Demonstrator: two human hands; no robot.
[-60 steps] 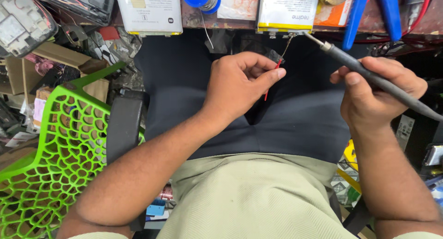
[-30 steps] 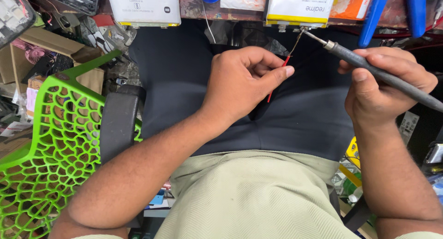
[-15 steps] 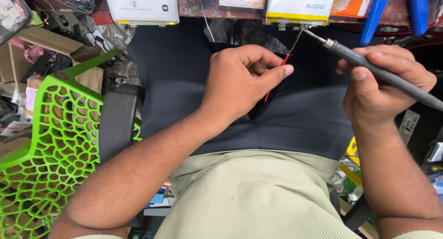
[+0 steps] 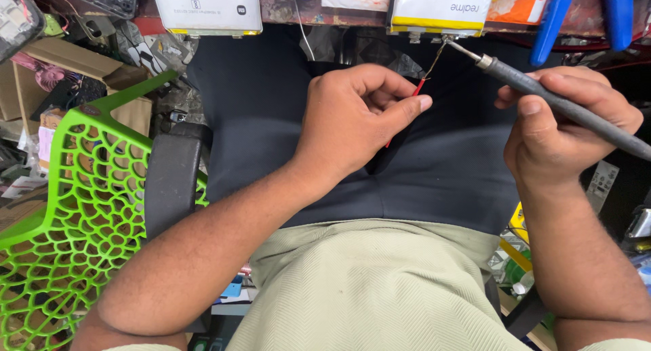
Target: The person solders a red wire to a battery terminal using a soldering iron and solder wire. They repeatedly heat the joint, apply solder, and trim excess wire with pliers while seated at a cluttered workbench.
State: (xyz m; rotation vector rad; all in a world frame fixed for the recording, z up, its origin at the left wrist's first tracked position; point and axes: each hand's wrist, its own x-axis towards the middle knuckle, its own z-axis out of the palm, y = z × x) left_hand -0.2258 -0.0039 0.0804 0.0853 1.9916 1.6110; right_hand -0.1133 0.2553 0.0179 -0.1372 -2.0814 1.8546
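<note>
Since half a second ago, little has shifted: iron tip sits a touch closer to the battery edge. My left hand (image 4: 356, 124) pinches the red wire (image 4: 415, 93) between thumb and forefinger, just below its bare end. Right hand (image 4: 559, 131) is wrapped around the iron (image 4: 542, 93), tip touching the wire end at the yellow-edged battery (image 4: 437, 9) on the surface (image 4: 285, 5). Wire is light, limp, thin; I judge it best held near the end by the insulation. Count: one wire, one iron, two batteries (image 4: 203, 9).
</note>
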